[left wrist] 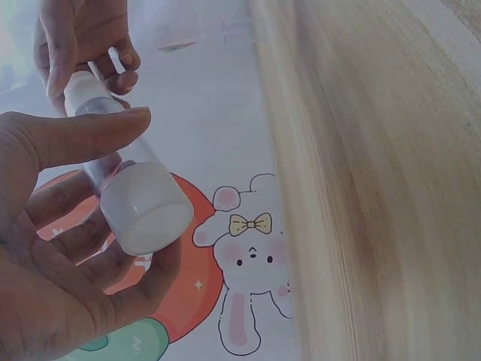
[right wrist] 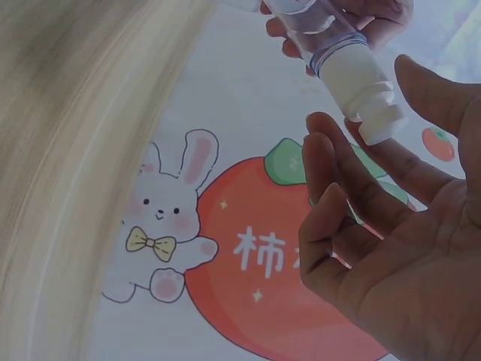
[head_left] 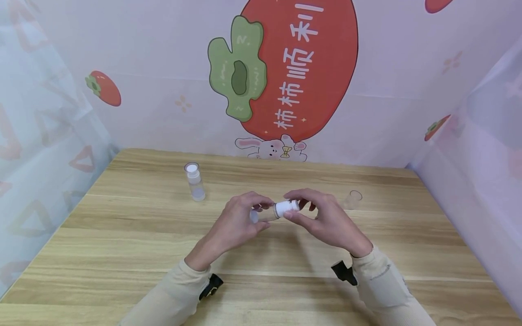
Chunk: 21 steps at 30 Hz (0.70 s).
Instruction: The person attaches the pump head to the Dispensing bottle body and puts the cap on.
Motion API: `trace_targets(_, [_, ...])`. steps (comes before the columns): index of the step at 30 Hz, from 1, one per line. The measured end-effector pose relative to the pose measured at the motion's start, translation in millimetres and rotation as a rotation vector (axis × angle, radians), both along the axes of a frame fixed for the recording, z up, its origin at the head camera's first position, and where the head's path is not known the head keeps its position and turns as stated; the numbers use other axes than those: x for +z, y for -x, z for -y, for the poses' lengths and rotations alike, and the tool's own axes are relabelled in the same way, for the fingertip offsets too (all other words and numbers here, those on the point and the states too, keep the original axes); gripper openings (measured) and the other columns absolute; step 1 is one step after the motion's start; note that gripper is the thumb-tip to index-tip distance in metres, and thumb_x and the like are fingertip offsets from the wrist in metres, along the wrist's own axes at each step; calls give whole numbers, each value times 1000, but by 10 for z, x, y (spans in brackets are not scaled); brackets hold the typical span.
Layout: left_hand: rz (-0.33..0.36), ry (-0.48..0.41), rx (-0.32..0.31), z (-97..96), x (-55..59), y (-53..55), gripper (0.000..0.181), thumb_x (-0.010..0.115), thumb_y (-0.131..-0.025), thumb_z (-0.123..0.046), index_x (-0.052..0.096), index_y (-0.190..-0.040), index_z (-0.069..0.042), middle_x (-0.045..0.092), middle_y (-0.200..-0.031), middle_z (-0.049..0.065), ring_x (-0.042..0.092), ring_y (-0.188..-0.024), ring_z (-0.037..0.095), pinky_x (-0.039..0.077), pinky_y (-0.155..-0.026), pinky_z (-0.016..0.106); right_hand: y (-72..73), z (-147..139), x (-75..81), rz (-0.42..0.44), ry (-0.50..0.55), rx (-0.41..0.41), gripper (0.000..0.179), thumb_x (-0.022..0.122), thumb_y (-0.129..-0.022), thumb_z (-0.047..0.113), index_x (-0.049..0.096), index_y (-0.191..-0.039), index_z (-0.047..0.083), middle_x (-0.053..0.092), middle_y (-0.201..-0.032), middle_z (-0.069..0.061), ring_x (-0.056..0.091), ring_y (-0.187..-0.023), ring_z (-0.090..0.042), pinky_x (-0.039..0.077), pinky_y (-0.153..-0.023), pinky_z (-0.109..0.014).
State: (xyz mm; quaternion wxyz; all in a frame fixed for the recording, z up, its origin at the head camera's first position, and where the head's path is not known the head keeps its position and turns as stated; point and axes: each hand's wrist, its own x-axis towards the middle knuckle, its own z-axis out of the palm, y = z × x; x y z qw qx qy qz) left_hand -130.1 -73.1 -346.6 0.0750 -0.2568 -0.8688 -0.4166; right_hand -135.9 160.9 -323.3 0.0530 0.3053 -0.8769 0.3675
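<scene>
My left hand point(head_left: 240, 220) grips a small clear pump bottle point(head_left: 267, 217) near its whitish base point(left wrist: 146, 214), thumb on one side and fingers curled on the other. The bottle is held tilted above the table, its white pump top point(right wrist: 357, 83) pointing to my right hand point(head_left: 324, 219). The right hand's fingers and thumb are spread around this top. In the right wrist view, the thumb stands slightly apart from it, while the index finger passes close behind; whether that finger touches is unclear.
A second clear bottle with a white top point(head_left: 195, 181) stands upright at the back left of the wooden table point(head_left: 122, 253). A clear cap point(head_left: 354, 199) sits behind the right hand. Printed cloth point(head_left: 163, 108) walls the back and sides.
</scene>
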Motion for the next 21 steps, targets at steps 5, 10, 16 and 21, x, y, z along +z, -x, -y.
trace_targets(5, [2, -2, -4, 7, -2, 3, 39, 89, -73, 2, 74, -109, -5, 72, -101, 9, 66, -90, 27, 55, -81, 41, 11, -17, -15, -58, 7, 54, 42, 85, -84, 14, 70, -123, 16, 70, -109, 11, 60, -92, -10, 50, -73, -35])
trace_targets(10, [14, -11, -8, 6, 6, 0, 40, 89, -73, 1, 74, -110, -4, 72, -102, 9, 66, -90, 28, 55, -81, 40, 14, -18, -14, -80, 11, 71, 41, 84, -83, 7, 71, -121, 14, 70, -108, 11, 61, -92, -10, 50, -73, -34])
trace_targets(16, [10, -12, -2, 0, 6, -2, 39, 90, -72, 0, 75, -108, -6, 72, -99, 5, 65, -88, 23, 54, -80, 37, 8, -5, -9, -61, 9, 53, 36, 83, -85, 8, 72, -119, 15, 70, -106, 11, 61, -91, -11, 48, -73, -33])
trace_targets(21, [-3, -15, 1, -4, -2, -1, 39, 90, -72, 1, 75, -107, -7, 71, -97, 2, 64, -86, 21, 53, -79, 36, -1, 3, -11, -14, 1, 22, 29, 80, -89, 17, 72, -116, 20, 68, -99, 15, 60, -88, -11, 46, -71, -33])
